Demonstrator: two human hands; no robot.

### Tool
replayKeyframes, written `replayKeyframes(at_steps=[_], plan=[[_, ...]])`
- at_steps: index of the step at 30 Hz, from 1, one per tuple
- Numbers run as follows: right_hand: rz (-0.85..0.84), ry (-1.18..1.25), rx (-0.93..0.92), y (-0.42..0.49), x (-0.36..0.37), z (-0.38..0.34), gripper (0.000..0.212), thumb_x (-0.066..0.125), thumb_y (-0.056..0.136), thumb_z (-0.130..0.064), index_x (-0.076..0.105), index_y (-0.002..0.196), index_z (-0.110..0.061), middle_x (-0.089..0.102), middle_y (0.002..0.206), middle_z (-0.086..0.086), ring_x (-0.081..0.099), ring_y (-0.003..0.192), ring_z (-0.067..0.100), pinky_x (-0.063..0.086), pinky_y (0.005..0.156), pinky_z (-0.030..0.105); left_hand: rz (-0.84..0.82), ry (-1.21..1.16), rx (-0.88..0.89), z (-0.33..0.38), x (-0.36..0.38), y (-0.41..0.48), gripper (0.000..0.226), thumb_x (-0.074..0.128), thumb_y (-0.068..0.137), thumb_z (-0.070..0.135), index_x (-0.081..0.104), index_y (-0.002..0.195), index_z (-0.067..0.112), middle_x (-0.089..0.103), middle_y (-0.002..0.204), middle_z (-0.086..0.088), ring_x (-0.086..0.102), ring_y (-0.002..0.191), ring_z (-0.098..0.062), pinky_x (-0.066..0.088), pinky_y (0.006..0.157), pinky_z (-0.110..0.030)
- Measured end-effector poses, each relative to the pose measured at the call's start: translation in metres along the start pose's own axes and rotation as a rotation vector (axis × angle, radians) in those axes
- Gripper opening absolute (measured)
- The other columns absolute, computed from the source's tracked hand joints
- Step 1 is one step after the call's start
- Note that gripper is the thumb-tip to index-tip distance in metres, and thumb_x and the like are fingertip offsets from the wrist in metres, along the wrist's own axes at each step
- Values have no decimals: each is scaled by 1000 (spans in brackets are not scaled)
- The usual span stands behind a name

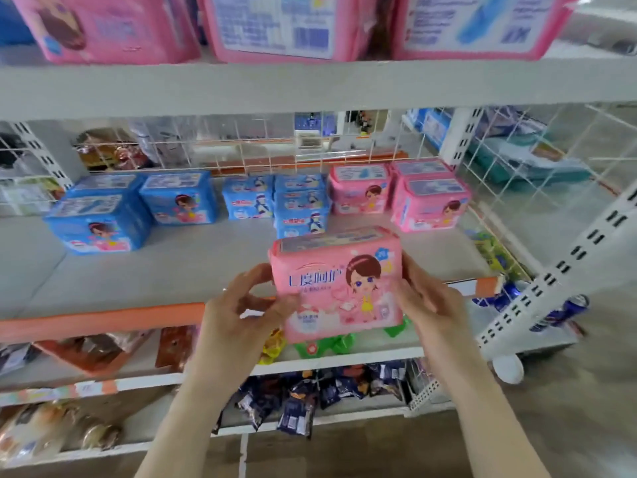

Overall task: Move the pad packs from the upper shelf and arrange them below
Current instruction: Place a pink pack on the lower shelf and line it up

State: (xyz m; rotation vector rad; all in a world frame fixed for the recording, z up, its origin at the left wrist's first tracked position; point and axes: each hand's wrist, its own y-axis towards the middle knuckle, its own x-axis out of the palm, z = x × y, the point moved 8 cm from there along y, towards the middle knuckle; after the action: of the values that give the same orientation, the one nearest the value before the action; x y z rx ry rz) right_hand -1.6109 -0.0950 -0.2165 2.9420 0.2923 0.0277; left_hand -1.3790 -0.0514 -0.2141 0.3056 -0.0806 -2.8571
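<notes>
I hold a pink pad pack [336, 281] with a cartoon girl on its front, upright, over the front edge of the lower shelf [165, 267]. My left hand [238, 315] grips its left side and my right hand [431, 305] grips its right side. Further back on that shelf stand pink pad packs [429, 205] at the right and blue pad packs [103, 219] at the left and middle. On the upper shelf [310, 84], three pink packs [275, 25] stand at the top of the view.
A white wire grid [241, 146] backs the lower shelf, and another closes its right side. An orange price strip [103, 320] runs along its front edge. Below it, shelves hold snack bags [303, 398]. A slotted white upright [565, 260] stands at the right.
</notes>
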Motion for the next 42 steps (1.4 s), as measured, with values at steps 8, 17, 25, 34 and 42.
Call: replayKeyframes(at_steps=[8, 17, 25, 34, 42], plan=[[65, -105, 83, -6, -79, 9, 26, 58, 98, -26, 71, 75, -28, 48, 59, 24, 56, 74, 45, 47, 91, 46, 13, 6, 1, 8, 77, -12, 25, 69, 78, 38, 72, 103, 36, 69, 67, 13, 55, 52, 0, 47, 53, -15], [63, -64, 98, -2, -97, 39, 16, 59, 97, -12, 73, 104, -18, 56, 56, 8, 59, 67, 38, 58, 80, 41, -10, 113, -2, -12, 103, -11, 28, 64, 90, 27, 71, 116, 33, 63, 101, 20, 64, 84, 1, 48, 71, -11], [100, -60, 149, 34, -88, 61, 35, 60, 94, 2, 65, 126, -11, 76, 106, -9, 69, 104, 4, 50, 86, 11, -79, 2, -3, -26, 110, 35, 52, 70, 88, 4, 61, 134, 26, 59, 129, 35, 63, 108, 9, 51, 89, -11], [176, -538, 41, 103, -93, 80, 18, 67, 92, -7, 64, 111, -7, 74, 88, 3, 73, 84, 14, 59, 83, 33, -48, 101, -72, -58, 118, 119, 66, 83, 78, 15, 60, 136, 36, 77, 99, 10, 73, 86, 0, 59, 89, -33], [234, -608, -24, 167, -111, 109, 34, 70, 85, 5, 65, 118, 1, 73, 95, 1, 70, 86, 11, 58, 89, 35, -23, 233, 42, -68, 150, 167, 44, 76, 85, 10, 65, 126, 20, 73, 96, 11, 70, 91, -1, 53, 84, -11]])
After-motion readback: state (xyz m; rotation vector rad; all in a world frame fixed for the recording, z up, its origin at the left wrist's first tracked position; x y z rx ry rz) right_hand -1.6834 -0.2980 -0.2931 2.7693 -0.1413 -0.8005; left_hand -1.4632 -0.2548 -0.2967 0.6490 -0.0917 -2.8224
